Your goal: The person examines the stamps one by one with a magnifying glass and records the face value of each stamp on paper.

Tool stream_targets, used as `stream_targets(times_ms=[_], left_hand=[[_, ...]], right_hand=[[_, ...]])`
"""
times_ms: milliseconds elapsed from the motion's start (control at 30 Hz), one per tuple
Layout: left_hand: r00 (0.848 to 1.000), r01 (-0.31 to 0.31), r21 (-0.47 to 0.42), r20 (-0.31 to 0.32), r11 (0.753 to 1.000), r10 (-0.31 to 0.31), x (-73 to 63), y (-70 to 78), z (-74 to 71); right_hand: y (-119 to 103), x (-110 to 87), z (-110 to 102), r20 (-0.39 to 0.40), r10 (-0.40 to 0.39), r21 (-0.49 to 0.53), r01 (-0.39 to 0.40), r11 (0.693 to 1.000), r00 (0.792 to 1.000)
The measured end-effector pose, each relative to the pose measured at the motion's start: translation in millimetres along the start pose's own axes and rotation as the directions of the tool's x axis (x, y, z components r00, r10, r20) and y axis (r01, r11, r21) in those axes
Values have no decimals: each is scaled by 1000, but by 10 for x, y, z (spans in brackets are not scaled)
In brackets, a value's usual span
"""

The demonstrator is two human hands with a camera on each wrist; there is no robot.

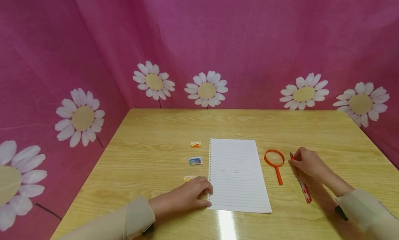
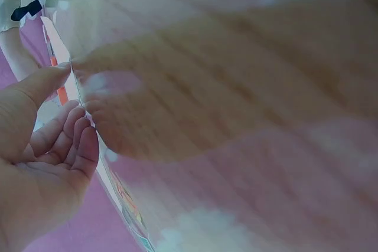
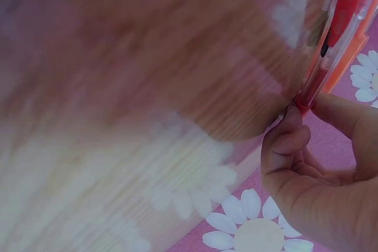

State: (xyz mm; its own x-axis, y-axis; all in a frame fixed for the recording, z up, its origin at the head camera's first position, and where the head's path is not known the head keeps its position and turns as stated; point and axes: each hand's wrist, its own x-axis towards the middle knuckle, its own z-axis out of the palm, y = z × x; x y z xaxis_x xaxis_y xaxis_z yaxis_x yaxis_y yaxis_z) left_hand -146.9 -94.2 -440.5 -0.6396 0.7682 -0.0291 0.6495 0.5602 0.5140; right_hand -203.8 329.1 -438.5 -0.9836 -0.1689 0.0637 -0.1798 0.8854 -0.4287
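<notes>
My right hand (image 1: 311, 162) pinches a clear-barrelled red pen (image 1: 303, 188) near its upper end, thumb and fingertips around it in the right wrist view. The pen lies slantwise on the table, its red end towards me. At the left edge of a lined, hole-punched sheet of paper (image 1: 237, 195), my left hand (image 1: 190, 194) rests with loosely bent fingers, thumb tip at the paper's lower left. Faint writing with numbers crosses the sheet's middle. Just beyond the left hand, a yellowish stamp (image 1: 188, 178) is partly hidden by its fingers.
Between the paper and the pen lies an orange magnifying glass (image 1: 279, 177). Left of the paper sit a blue-green stamp (image 1: 195, 160) and a yellow-and-red stamp (image 1: 195, 144). A pink flowered cloth (image 1: 249, 53) hangs behind and beside the wooden table (image 1: 149, 136).
</notes>
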Motion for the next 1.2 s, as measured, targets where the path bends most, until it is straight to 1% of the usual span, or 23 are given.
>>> stream_targets(times_ms=[67,133,233,300,433,500,567,633,667,833,900,1033,1133,1200], left_hand=[[1000,10,-4,5,1000,-10,1,5,1],[1000,15,-10,10,1000,-15,1,11,1],[1000,22,-15,13,1000,-22,1,20,2],[1000,24,-17,14,1000,-23,2,23,-1],[999,32,-16,16,999,-32,1,24,-8],[999,30,-15,16,999,-30,2,24,-10],[999,30,-16,15,999,-30,4,25,-12],[999,29,-16,15,999,-29,7,26,-11],[999,30,-16,14,999,-30,8,26,-10],[999,33,-8,8,999,-33,9,25,-2],[999,36,-7,8,999,-36,7,22,2],[999,45,-13,13,999,-45,2,13,9],[999,43,-12,13,999,-43,1,8,12],[999,38,-12,11,999,-37,0,8,13]], right_hand=[[6,-20,6,-15,-14,16,14,1000,1000],[7,-41,8,-31,-49,22,50,999,998],[7,-61,-4,-63,-131,-11,130,991,989],[11,-63,-20,-77,-177,-52,173,984,981],[50,-67,-30,-136,-257,-127,240,962,957],[81,-73,-23,-176,-294,-152,269,951,940],[103,-91,-17,-208,-309,-166,278,946,928],[122,-110,-23,-225,-311,-171,277,946,924],[134,-120,-27,-237,-320,-177,283,942,917],[195,-180,-57,-285,-392,-193,348,918,875],[212,-208,-62,-297,-408,-192,365,911,863],[223,-257,-57,-314,-404,-176,366,914,859],[218,-278,-64,-322,-383,-158,349,924,866],[199,-287,-80,-325,-359,-144,330,933,875]])
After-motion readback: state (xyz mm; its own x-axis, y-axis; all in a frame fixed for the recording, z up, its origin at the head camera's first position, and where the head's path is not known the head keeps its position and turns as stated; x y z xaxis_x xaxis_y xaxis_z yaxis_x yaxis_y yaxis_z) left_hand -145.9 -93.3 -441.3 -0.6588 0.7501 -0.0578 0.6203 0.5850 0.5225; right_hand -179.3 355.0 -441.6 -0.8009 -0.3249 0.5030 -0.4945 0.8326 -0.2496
